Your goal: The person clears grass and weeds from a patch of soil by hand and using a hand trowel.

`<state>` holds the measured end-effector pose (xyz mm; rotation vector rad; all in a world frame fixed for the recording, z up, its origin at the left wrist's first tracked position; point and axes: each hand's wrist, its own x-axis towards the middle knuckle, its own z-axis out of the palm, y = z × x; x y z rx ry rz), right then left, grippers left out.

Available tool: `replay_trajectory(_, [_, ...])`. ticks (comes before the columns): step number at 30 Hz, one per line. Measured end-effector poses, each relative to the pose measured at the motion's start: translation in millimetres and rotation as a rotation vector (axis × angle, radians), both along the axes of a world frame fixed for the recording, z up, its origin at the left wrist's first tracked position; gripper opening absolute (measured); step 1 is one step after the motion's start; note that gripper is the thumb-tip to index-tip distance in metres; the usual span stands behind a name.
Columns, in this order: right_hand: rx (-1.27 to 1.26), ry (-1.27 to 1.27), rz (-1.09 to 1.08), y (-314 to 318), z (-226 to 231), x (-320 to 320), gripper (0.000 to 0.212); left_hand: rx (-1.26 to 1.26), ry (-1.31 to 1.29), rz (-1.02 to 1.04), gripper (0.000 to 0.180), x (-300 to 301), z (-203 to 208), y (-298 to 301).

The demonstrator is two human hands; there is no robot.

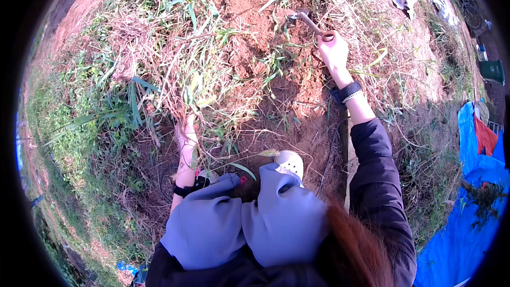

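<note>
My right hand [333, 52] is closed around the wooden handle of a short hand tool [312, 23]. Its metal blade points to the far left, low over the soil; weeds partly cover it, so I cannot tell its exact shape. At the left, my left hand [188, 127] is closed at the base of a large bunch of weeds [186, 87], green and dry stems mixed. The stems fan out away from me and hide most of the fingers. Between the hands lies reddish-brown soil [247, 24] with loose grass scattered over it.
A long narrow board-like edge [350, 167] runs beside my right forearm. My light clog [290, 163] stands on the soil close in. Thick green growth [90, 106] covers the left side. A blue tarp [451, 244] lies at the right, and a green container [492, 71] stands farther off.
</note>
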<state>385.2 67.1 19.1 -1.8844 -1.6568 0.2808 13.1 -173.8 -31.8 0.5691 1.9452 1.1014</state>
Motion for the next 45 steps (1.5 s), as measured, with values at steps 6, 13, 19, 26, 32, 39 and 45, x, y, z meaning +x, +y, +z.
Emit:
replay_trajectory(6, [-0.071, -0.496, 0.401, -6, 47, -13, 0.02, -0.09, -0.035, 0.084, 0.046, 3, 5, -6])
replay_trajectory(13, [-0.098, 0.054, 0.144, -45, 69, 24, 0.02, -0.026, -0.011, 0.077, 0.046, 7, -11, -1])
replay_trajectory(19, [-0.282, 0.607, -0.054, -52, 44, 13, 0.018, -0.076, 0.001, 0.018, 0.05, -29, -22, -25])
replay_trajectory(26, [0.044, 0.153, -0.196, 84, -28, -57, 0.028, -0.16, 0.01, 0.058, 0.05, -3, -3, -13])
replay_trajectory(32, [0.083, -0.011, 0.006, 66, -19, -28, 0.026, -0.127, -0.001, 0.041, 0.047, 1, -6, -12])
replay_trajectory(39, [-0.081, -0.089, 0.088, -11, 34, -16, 0.023, -0.134, 0.01, 0.019, 0.048, -7, -32, -17])
replay_trajectory(45, [-0.327, 0.551, -0.043, -73, 57, 47, 0.016, -0.088, -0.041, 0.014, 0.046, -4, -17, -15])
